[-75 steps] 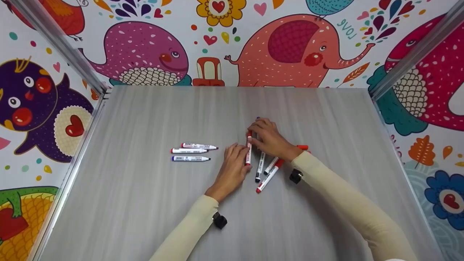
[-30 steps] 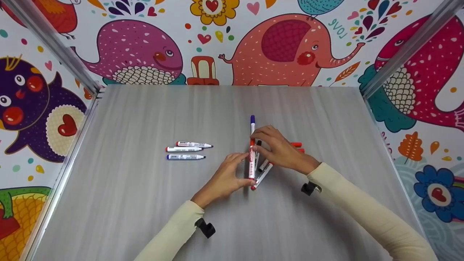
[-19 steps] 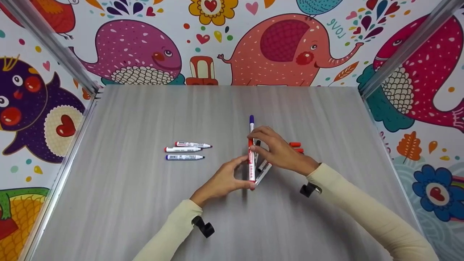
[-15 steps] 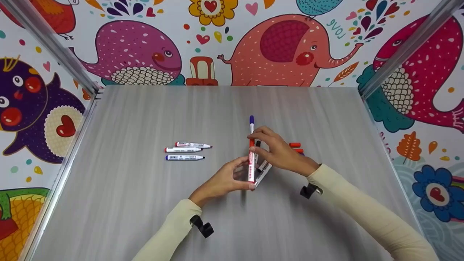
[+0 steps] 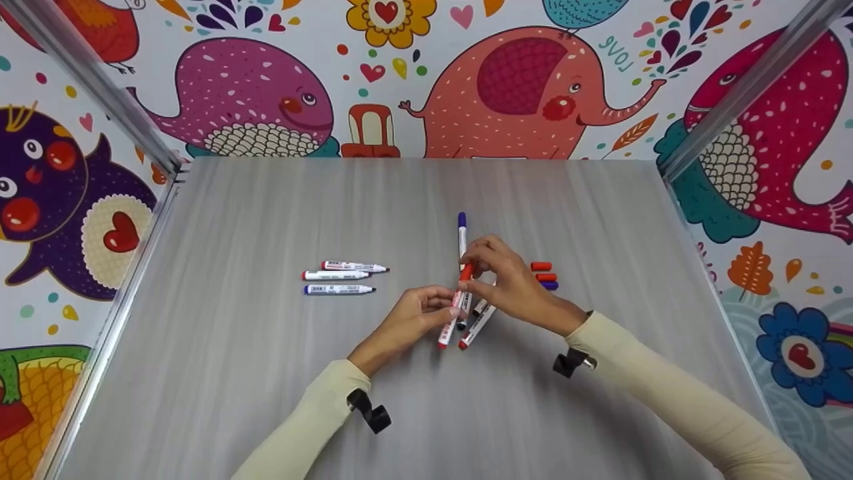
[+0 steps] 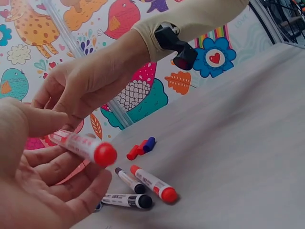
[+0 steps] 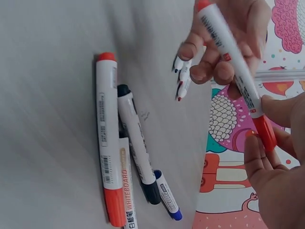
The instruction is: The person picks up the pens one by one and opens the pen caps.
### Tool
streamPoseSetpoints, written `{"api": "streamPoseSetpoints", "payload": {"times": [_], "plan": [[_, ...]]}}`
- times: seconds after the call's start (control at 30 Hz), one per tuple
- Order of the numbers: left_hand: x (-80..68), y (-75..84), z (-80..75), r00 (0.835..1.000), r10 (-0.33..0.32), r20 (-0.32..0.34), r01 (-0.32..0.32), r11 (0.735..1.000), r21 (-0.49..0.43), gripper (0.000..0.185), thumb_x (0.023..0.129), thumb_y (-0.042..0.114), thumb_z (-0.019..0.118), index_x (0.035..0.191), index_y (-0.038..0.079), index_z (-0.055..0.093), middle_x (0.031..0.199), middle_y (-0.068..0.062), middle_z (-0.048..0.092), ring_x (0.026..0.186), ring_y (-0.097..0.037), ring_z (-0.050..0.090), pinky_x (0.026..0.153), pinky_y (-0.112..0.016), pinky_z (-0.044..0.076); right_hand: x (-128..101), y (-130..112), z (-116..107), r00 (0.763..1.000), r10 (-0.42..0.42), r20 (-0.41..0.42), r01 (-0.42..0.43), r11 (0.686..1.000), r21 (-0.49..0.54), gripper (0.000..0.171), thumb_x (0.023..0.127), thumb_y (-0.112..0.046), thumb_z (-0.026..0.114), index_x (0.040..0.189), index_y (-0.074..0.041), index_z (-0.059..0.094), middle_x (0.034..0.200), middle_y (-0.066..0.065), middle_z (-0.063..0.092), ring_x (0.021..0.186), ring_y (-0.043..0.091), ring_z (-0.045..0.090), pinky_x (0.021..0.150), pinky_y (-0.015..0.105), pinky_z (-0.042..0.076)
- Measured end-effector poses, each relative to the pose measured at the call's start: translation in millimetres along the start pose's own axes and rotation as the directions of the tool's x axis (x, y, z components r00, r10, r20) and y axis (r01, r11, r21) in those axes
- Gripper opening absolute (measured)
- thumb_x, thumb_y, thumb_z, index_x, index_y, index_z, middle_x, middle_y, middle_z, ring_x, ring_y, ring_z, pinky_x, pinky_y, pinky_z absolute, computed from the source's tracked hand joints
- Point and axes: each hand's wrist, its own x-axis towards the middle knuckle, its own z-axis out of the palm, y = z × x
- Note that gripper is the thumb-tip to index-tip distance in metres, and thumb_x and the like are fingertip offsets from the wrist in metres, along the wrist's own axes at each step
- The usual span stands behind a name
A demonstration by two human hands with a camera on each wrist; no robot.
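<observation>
In the head view my right hand point(image 5: 510, 283) pinches the red cap point(image 5: 466, 270) of a white whiteboard marker between thumb and fingers. My left hand point(image 5: 413, 317) has its thumb and loosely curled fingers around the body of that same marker point(image 5: 448, 330), which slants with its red end toward me. The left wrist view shows this marker point(image 6: 81, 147) over the left fingers, below the thumb. In the right wrist view the marker point(image 7: 233, 62) is raised off the table, its cap between the right fingertips. Below lie another red marker point(image 7: 107, 129) and a black marker point(image 7: 138, 143).
Three uncapped markers lie at left: two red-ended ones point(image 5: 355, 267) point(image 5: 336, 275) and a blue-ended one point(image 5: 340, 289). Loose red caps point(image 5: 541, 266) and a blue cap point(image 5: 548, 285) lie beside the right wrist. A blue-capped marker point(image 5: 462, 237) points to the table's far side.
The red marker has come up from the pile and now tilts, its lower end swinging left. My left thumb has moved from its end onto the body. The right hand keeps the cap.
</observation>
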Motion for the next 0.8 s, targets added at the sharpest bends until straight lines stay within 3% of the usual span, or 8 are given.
{"api": "streamPoseSetpoints", "payload": {"times": [0.27, 0.43, 0.63, 0.8], "plan": [[0.1, 2.5, -1.8, 1.0, 0.006, -0.022, -0.001, 0.975, 0.222, 0.031, 0.104, 0.014, 0.074, 0.127, -0.007, 0.073, 0.115, -0.013, 0.078, 0.103, -0.019, 0.073, 0.092, -0.03, 0.058, -11, -3, 5, 1.0, 0.002, 0.003, -0.002, 1.0, -0.023, 0.039, 0.092, -0.005, 0.09, 0.126, -0.004, 0.073, 0.124, 0.008, 0.062, 0.098, 0.018, 0.07, 0.09, 0.034, 0.062], [1.2, 4.7, -3.1, 1.0, 0.019, -0.012, -0.014, 0.948, 0.317, 0.024, 0.105, 0.013, 0.074, 0.123, -0.002, 0.076, 0.107, -0.004, 0.077, 0.094, -0.017, 0.071, 0.078, -0.026, 0.057, -18, -4, 5, 1.0, 0.003, 0.012, -0.003, 1.0, -0.026, 0.037, 0.092, -0.004, 0.089, 0.126, -0.003, 0.074, 0.125, 0.009, 0.062, 0.098, 0.019, 0.071, 0.084, 0.036, 0.064], [4.8, 12.6, -0.9, 0.998, 0.056, 0.019, -0.058, 0.884, 0.464, 0.019, 0.103, 0.008, 0.073, 0.12, 0.004, 0.079, 0.107, -0.004, 0.079, 0.097, -0.014, 0.07, 0.086, -0.031, 0.056, -29, -5, 4, 0.998, 0.052, 0.02, -0.051, 0.997, -0.063, 0.034, 0.092, -0.005, 0.09, 0.122, -0.001, 0.075, 0.126, 0.007, 0.061, 0.1, 0.018, 0.071, 0.086, 0.032, 0.062], [6.4, 17.8, 0.9, 0.995, 0.084, 0.063, -0.105, 0.817, 0.567, 0.017, 0.103, 0.005, 0.074, 0.119, 0.003, 0.079, 0.105, -0.005, 0.079, 0.093, -0.014, 0.068, 0.084, -0.035, 0.056, -35, -4, 6, 0.995, 0.092, 0.028, -0.089, 0.992, -0.092, 0.03, 0.092, -0.005, 0.09, 0.118, -0.001, 0.075, 0.122, 0.006, 0.062, 0.098, 0.018, 0.068, 0.086, 0.03, 0.061]]}}
